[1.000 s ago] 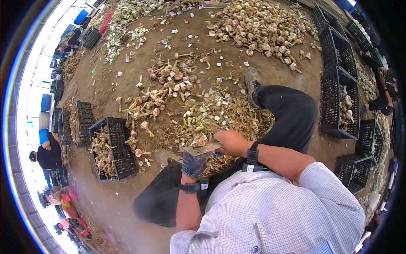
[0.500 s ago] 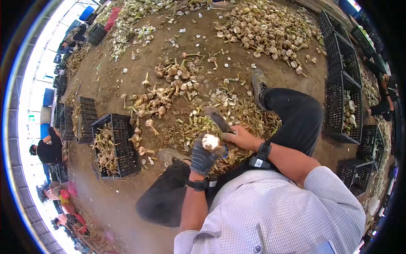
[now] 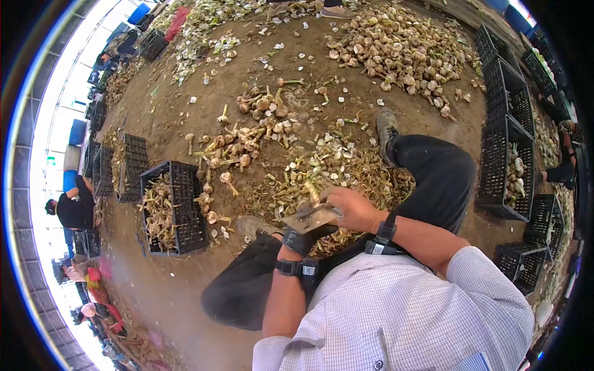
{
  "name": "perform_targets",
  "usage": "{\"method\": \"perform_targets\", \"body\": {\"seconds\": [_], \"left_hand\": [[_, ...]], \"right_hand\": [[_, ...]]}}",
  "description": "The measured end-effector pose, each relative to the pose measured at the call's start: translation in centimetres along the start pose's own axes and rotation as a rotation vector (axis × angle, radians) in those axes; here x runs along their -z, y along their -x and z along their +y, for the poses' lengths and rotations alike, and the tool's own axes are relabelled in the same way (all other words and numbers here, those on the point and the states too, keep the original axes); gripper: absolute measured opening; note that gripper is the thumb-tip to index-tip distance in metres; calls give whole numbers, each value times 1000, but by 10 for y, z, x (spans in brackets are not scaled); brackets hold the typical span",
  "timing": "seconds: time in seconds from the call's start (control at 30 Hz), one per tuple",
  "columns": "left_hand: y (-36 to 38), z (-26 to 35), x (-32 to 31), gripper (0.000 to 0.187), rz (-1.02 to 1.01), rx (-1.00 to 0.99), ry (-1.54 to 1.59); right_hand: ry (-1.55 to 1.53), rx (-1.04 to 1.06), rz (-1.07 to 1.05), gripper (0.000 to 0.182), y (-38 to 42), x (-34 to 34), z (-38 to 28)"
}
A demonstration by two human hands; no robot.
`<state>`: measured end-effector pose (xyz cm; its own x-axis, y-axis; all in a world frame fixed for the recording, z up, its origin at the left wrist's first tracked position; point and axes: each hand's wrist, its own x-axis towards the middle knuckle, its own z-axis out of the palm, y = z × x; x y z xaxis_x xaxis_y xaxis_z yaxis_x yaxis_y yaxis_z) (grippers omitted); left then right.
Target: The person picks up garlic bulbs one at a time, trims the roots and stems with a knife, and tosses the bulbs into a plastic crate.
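My right hand [image 3: 354, 210] is closed around the handle of a broad-bladed knife [image 3: 312, 219], its flat blade lying across the front of my left hand. My left hand [image 3: 302, 241], in a dark grey glove, is bent with its fingers mostly hidden behind the blade. A pale garlic stalk [image 3: 312, 193] sticks up just beyond the blade; the bulb itself is covered. Below both hands, between my legs, lies a heap of cut stems and peelings [image 3: 340, 167].
Garlic with stalks [image 3: 241, 145] lies ahead, left of centre. A black crate [image 3: 189, 210] of stems stands at left. A big garlic pile [image 3: 402, 52] sits at the far right, beside stacked black crates [image 3: 507, 161]. A person in black [image 3: 75, 207] is at the left edge.
The knife has swung down and toward me, from pointing away to lying across my left hand. The bulb's bright white face, visible before, is hidden now. The view has shifted slightly.
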<state>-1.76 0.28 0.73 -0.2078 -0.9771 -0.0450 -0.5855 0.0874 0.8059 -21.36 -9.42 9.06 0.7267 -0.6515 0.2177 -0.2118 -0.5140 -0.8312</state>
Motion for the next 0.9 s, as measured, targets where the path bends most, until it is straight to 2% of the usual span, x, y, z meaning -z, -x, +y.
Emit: {"method": "perform_targets", "body": {"seconds": [0.03,0.07,0.17,0.2,0.27,0.3,0.43,0.57,0.6,0.63,0.67,0.77,0.8,0.83,0.9], "left_hand": [[2,-5,-3,33,-13,-47,-136],[-4,21,16,36,-165,-19,-304],[-9,-56,-28,38,-178,455,1423],[-7,33,14,38,14,313,1064],[-4,37,17,37,113,563,1413],[-3,37,17,37,164,690,1584],[2,33,24,34,12,610,1597],[22,-1,16,37,39,432,1016],[23,2,28,38,34,358,847],[25,9,36,39,23,92,502],[19,37,53,40,99,-151,151],[10,30,54,35,200,-173,202],[6,27,53,33,-70,335,598],[5,27,41,30,55,487,1007],[3,3,9,49,31,435,669]], "right_hand": [[13,51,-21,29,0,-3,1],[-20,50,-28,28,0,-2,-1],[-54,-25,66,23,3,-2,1],[-60,-128,4,25,4,0,5],[-72,-335,-121,30,8,3,18],[-63,-319,-111,29,10,1,22],[-43,-269,-105,25,10,2,20],[99,-121,-151,24,5,3,14],[223,-252,-297,25,5,1,26],[345,-384,-440,27,7,-3,46],[468,-514,-577,28,10,-6,62],[362,-552,-354,35,21,-14,71],[209,-573,-305,39,16,-13,67],[86,-584,-233,41,13,-14,60],[-170,-603,-85,45,7,-14,46]]}}
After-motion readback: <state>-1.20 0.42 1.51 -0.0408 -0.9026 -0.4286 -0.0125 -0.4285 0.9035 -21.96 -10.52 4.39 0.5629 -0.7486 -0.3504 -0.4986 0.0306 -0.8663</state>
